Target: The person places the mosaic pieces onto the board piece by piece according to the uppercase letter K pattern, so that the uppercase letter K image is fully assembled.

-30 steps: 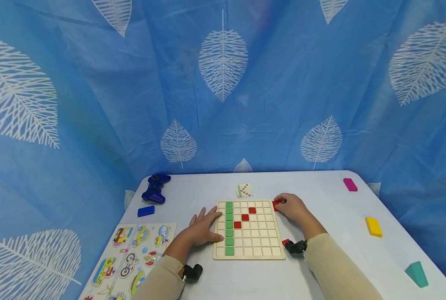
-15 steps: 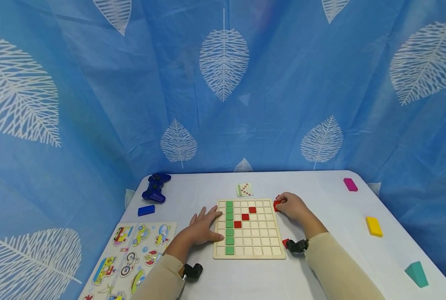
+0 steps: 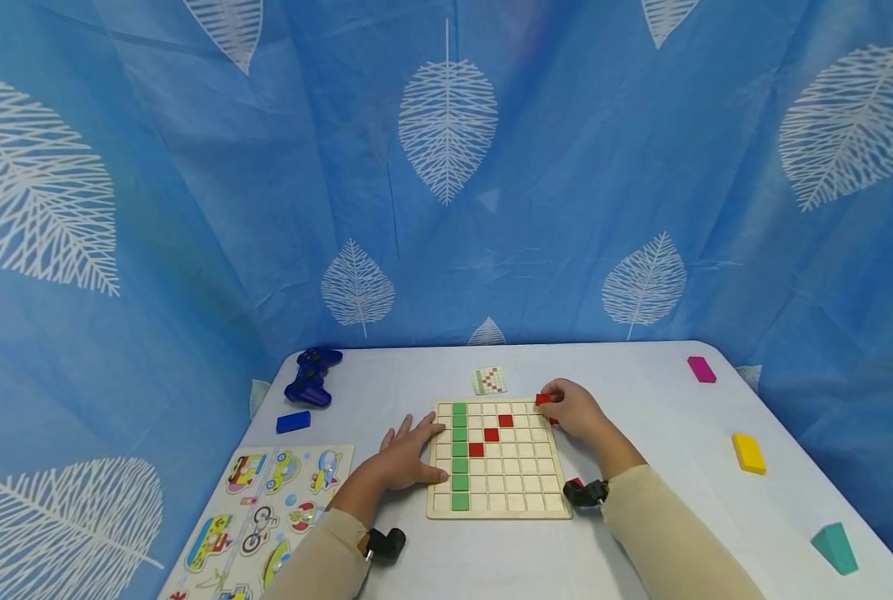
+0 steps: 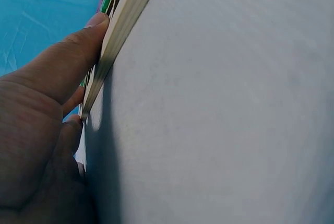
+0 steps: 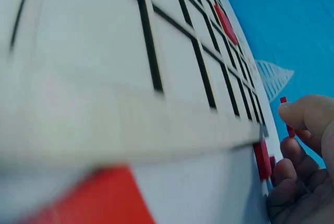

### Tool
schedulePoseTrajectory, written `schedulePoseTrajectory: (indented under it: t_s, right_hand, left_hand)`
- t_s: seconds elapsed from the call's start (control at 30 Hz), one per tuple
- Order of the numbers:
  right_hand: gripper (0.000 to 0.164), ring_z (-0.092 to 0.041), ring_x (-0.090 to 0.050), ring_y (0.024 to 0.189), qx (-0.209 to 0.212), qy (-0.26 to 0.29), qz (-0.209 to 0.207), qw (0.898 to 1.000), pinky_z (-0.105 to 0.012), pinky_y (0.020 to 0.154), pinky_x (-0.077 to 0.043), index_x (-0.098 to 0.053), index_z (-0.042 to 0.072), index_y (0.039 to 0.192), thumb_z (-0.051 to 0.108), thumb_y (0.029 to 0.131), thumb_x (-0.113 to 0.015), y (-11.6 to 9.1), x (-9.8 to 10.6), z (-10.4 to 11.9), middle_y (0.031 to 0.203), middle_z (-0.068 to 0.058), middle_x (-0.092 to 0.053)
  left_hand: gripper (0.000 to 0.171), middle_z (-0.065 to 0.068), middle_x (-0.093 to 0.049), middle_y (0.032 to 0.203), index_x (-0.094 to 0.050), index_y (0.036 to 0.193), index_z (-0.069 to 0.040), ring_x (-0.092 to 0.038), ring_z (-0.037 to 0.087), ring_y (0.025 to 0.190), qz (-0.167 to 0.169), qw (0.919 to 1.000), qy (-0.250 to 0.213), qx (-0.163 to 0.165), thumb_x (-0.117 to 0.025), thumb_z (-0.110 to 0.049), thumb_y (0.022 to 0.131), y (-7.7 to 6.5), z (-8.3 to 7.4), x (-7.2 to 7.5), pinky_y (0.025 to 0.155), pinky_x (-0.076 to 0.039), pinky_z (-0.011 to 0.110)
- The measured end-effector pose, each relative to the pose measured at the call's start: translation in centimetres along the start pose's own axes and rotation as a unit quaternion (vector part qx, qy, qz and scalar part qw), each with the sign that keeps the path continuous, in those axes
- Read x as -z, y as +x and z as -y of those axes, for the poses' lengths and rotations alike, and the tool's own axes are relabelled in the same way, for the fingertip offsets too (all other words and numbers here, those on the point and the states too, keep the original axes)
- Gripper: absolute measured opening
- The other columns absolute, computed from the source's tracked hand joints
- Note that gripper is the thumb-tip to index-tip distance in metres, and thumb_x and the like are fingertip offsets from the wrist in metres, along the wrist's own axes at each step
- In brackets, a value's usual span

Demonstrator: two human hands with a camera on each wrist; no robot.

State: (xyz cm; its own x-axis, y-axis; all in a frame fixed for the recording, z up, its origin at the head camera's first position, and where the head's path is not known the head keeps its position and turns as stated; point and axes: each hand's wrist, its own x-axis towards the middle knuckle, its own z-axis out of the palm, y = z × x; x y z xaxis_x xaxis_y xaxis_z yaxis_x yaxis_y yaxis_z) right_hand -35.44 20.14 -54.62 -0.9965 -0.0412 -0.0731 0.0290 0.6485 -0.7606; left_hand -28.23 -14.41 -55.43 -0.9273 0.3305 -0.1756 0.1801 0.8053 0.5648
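A wooden grid board [image 3: 521, 514] lies in the middle of the table, with a column of green tiles [image 3: 459, 466] and a diagonal of red tiles [image 3: 491, 435] in its cells. My left hand [image 3: 404, 458] rests at the board's left edge, fingers spread; the left wrist view has the thumb [image 4: 78, 59] on the rim. Over the board's far right corner, my right hand [image 3: 577, 412] pinches a red tile [image 3: 542, 399] between thumb and fingers. Below that hand, more red tiles [image 5: 263, 160] lie beside the board. Another red tile [image 5: 99, 203] is by the right wrist.
Behind the board lies a small pattern card [image 3: 489, 380]. At left are a blue game controller [image 3: 311, 377], a blue block [image 3: 292, 422] and a picture puzzle [image 3: 266, 508]. Pink [image 3: 701, 369], yellow [image 3: 749, 453] and teal [image 3: 835, 547] blocks lie along the right side.
My right hand has picked up a red tile from beside the board and moved slightly left, to the far right corner. The left hand has stayed in place.
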Motion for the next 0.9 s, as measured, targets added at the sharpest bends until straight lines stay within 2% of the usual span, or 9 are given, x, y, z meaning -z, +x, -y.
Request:
schedulePoseTrajectory:
  t_s: [0.13,0.4,0.53,0.73,0.9]
  right_hand:
    - [0.025,-0.028,-0.058,0.103,0.01,-0.002,0.01,1.0,-0.043,0.087,-0.051,-0.066,0.009,0.118,0.018,0.096,-0.074,-0.2,-0.8,0.8,0.114,-0.012,-0.065]
    - [0.022,-0.029,-0.06,0.103,-0.004,0.007,0.01,1.0,-0.044,0.087,-0.053,-0.068,0.011,0.117,0.016,0.096,-0.072,-0.5,-2.3,1.7,0.115,-0.012,-0.065]
    - [0.02,-0.029,-0.059,0.105,0.002,-0.011,0.003,1.0,-0.045,0.086,-0.053,-0.071,0.014,0.115,0.018,0.095,-0.074,-0.6,-2.9,1.7,0.113,-0.009,-0.065]
    - [0.019,-0.03,-0.05,0.107,0.001,-0.054,-0.012,0.998,-0.05,0.086,-0.043,-0.073,0.022,0.111,0.023,0.092,-0.074,-0.6,-3.1,1.5,0.107,-0.002,-0.063]
    - [0.02,-0.032,-0.051,0.111,-0.004,-0.067,-0.012,0.998,-0.052,0.087,-0.041,-0.074,0.022,0.113,0.024,0.093,-0.075,-0.6,-3.1,1.6,0.105,0.0,-0.064]
  left_hand:
    - [0.09,-0.002,-0.019,0.176,-0.044,0.159,-0.028,-0.002,0.039,0.163,0.001,1.0,0.002,0.001,-0.087,-0.05,0.083,0.0,-0.1,-0.2,0.129,-0.003,0.064]
    - [0.09,-0.002,-0.019,0.176,-0.044,0.159,-0.028,-0.002,0.039,0.163,-0.001,1.0,0.0,0.002,-0.087,-0.05,0.083,-0.2,-0.2,-0.5,0.129,-0.002,0.064]
    - [0.09,-0.002,-0.018,0.176,-0.044,0.159,-0.028,-0.002,0.039,0.163,0.001,1.0,0.0,0.005,-0.087,-0.049,0.083,-0.3,-0.3,-0.5,0.129,-0.002,0.064]
    - [0.09,-0.002,-0.018,0.176,-0.044,0.159,-0.027,-0.001,0.039,0.163,0.0,1.0,-0.007,0.005,-0.087,-0.048,0.082,-0.5,-0.5,-0.5,0.129,-0.002,0.064]
    - [0.09,-0.002,-0.018,0.176,-0.044,0.159,-0.027,-0.001,0.039,0.163,0.0,1.0,-0.009,0.005,-0.087,-0.047,0.083,-0.6,-0.6,-0.5,0.129,-0.001,0.064]
